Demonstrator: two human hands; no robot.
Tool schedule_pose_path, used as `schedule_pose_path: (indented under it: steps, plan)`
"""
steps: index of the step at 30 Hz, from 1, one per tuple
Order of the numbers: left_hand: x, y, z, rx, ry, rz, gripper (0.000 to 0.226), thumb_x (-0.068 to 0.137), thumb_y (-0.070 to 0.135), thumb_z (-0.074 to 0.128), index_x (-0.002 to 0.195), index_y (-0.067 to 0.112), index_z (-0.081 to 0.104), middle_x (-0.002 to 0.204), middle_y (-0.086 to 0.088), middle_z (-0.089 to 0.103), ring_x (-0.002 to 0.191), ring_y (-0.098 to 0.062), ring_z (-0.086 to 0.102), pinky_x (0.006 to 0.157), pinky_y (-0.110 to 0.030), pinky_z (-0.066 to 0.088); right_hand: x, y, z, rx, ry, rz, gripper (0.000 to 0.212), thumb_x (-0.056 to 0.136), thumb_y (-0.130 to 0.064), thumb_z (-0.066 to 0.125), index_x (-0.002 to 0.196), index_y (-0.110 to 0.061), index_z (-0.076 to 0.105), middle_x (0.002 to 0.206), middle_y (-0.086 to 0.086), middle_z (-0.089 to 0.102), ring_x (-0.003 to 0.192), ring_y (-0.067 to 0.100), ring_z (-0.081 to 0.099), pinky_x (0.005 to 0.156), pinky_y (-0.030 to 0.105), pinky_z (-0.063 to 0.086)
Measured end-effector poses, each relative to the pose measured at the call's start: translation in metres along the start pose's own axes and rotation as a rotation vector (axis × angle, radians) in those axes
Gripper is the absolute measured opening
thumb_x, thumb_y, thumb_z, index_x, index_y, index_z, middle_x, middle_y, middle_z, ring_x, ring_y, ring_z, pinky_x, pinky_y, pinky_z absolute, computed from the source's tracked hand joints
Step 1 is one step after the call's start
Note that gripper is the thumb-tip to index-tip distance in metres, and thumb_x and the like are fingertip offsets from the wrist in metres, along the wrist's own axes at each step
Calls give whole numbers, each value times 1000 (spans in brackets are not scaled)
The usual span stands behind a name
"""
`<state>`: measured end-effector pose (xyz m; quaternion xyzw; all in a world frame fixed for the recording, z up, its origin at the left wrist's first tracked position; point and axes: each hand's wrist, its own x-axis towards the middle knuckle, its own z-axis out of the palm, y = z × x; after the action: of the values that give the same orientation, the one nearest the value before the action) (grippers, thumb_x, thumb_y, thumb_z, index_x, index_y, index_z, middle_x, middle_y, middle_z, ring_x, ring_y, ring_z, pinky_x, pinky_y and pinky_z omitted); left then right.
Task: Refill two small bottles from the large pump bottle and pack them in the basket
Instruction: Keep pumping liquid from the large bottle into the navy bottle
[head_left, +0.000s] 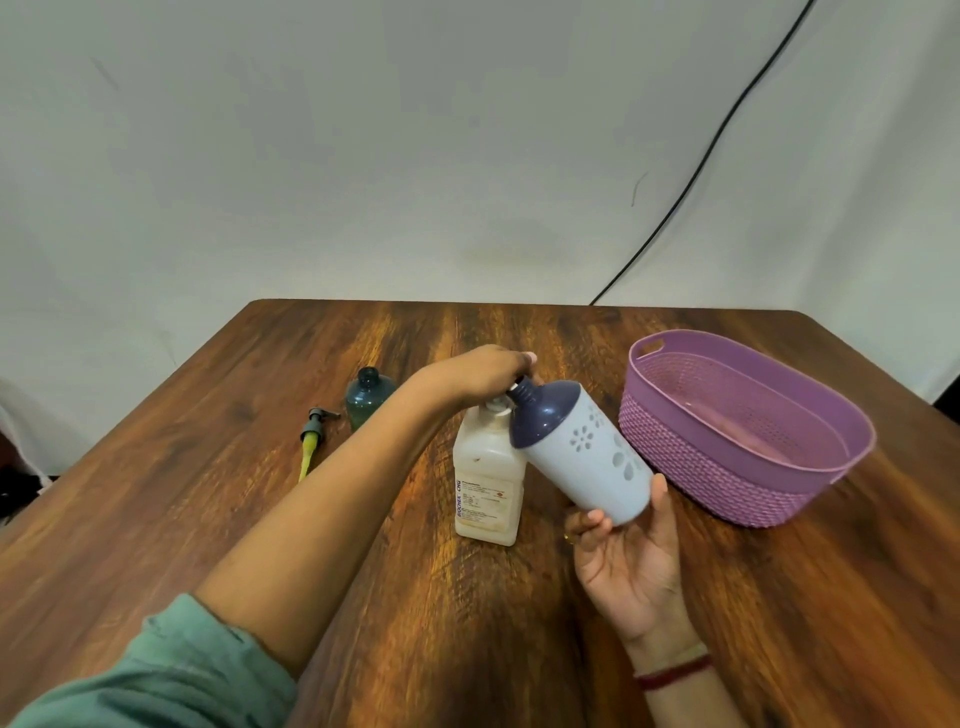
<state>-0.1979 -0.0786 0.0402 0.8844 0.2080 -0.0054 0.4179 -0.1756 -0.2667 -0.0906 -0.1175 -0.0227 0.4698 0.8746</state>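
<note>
While the left hand is pressing down on the pump of the large white bottle standing mid-bench, its grip clenched over the pump top, the right hand is grasping a small white-and-navy bottle, tilting its neck toward the pump. A green bottle is standing uncapped at left, beside a loose pump. The purple basket is sitting at right, nothing in it.
</note>
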Motion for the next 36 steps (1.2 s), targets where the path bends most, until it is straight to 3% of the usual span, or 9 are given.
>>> schedule_pose_path:
  steps: [4, 7, 9, 11, 14, 20, 27, 33, 36]
  plan:
    - [-2, 1, -2, -32, -3, 0, 42, 104, 32, 30, 109, 5, 62, 104, -8, 57, 83, -13, 51, 74, -25, 39, -1, -2, 3, -2, 1, -3, 78, 30, -25, 98, 103, -10, 73, 100, 22, 65, 54, 16, 60, 42, 18, 52]
    - [0, 5, -8, 31, -30, 24, 50, 104, 39, 25, 107, 8, 64, 112, -8, 60, 98, -18, 54, 86, -30, 38, -2, -1, 5, 0, -3, -6, 83, 29, -24, 98, 106, -12, 70, 100, 22, 65, 54, 16, 60, 42, 19, 52]
    - [1, 4, -7, 20, -21, 39, 52, 104, 38, 23, 107, 7, 64, 108, -7, 60, 95, -16, 55, 82, -28, 38, -1, -1, 5, 0, -7, -1, 82, 30, -24, 98, 106, -11, 70, 100, 22, 65, 54, 17, 60, 42, 19, 53]
    - [2, -2, -2, -53, 11, 36, 47, 104, 35, 26, 97, 8, 64, 101, -7, 60, 86, -13, 53, 75, -24, 40, 0, 0, 4, 1, -5, 0, 81, 30, -24, 98, 105, -10, 71, 100, 22, 65, 54, 17, 60, 42, 19, 53]
    - [1, -6, 3, -81, 41, 20, 46, 104, 33, 27, 85, 14, 64, 99, -8, 60, 86, -16, 53, 81, -29, 40, -1, 0, 2, 14, 4, -10, 87, 30, -24, 98, 110, -12, 68, 100, 22, 65, 54, 17, 60, 42, 19, 52]
    - [-7, 7, -8, 59, -30, 26, 57, 105, 38, 19, 113, 3, 63, 110, -7, 57, 94, -15, 50, 85, -29, 34, -4, 1, 2, 0, 2, -3, 90, 28, -25, 98, 111, -13, 66, 100, 21, 64, 53, 19, 60, 42, 18, 52]
    - [-1, -3, 0, 1, 10, -16, 41, 104, 33, 28, 99, 7, 59, 105, -12, 56, 92, -19, 50, 82, -29, 37, -3, 2, -1, 12, 6, -6, 87, 31, -25, 98, 111, -14, 67, 101, 21, 64, 57, 16, 60, 44, 18, 53]
    - [-3, 6, -9, 80, -54, -6, 57, 104, 39, 21, 106, 3, 65, 119, -10, 59, 112, -24, 51, 87, -30, 33, -6, 2, -2, 6, -10, 1, 77, 31, -27, 97, 102, -11, 73, 100, 20, 65, 55, 16, 60, 44, 17, 52]
    - [0, 2, -6, 36, -19, -12, 51, 104, 37, 25, 102, 3, 64, 111, -15, 61, 97, -23, 53, 76, -29, 38, -4, 3, -3, 14, 4, -1, 83, 32, -26, 98, 108, -12, 69, 101, 20, 65, 56, 16, 60, 44, 17, 53]
